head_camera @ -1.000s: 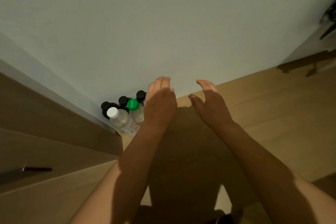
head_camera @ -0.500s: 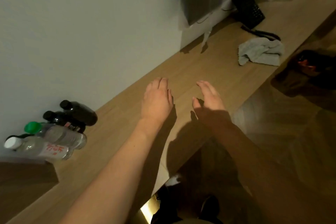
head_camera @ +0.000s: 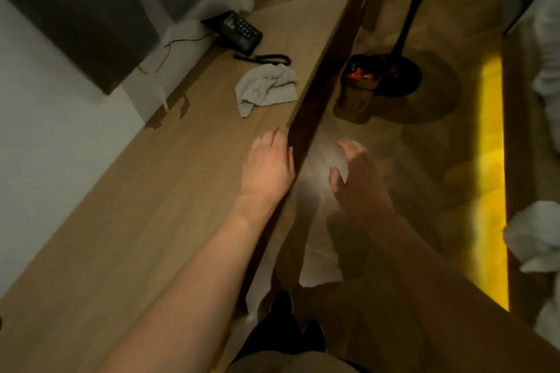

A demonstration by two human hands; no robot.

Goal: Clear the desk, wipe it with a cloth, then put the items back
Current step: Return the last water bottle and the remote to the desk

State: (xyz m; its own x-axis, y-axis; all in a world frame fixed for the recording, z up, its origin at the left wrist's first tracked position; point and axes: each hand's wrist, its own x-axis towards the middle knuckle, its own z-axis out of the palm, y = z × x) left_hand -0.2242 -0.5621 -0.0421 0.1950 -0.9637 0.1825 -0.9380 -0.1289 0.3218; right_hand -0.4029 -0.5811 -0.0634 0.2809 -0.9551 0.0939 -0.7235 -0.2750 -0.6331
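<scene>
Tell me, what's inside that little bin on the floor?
Something red or orange shows at the top of the bin, sitting in what looks like a dark liner. It's too blurry to name, and whatever lies deeper is hidden by the bin's walls.

A crumpled grey cloth [head_camera: 266, 88] lies on the wooden bench [head_camera: 127, 221] near its front edge, just beside a black phone [head_camera: 241, 32].

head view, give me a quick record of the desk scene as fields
desk: long wooden top along the wall
cloth: grey, crumpled, near the front edge, untouched
phone: black, beyond the cloth, cord trailing toward it
left hand: over the desk's front edge, holds nothing
right hand: off the desk, above the floor, holds nothing
bin: on the floor beside the desk
</scene>
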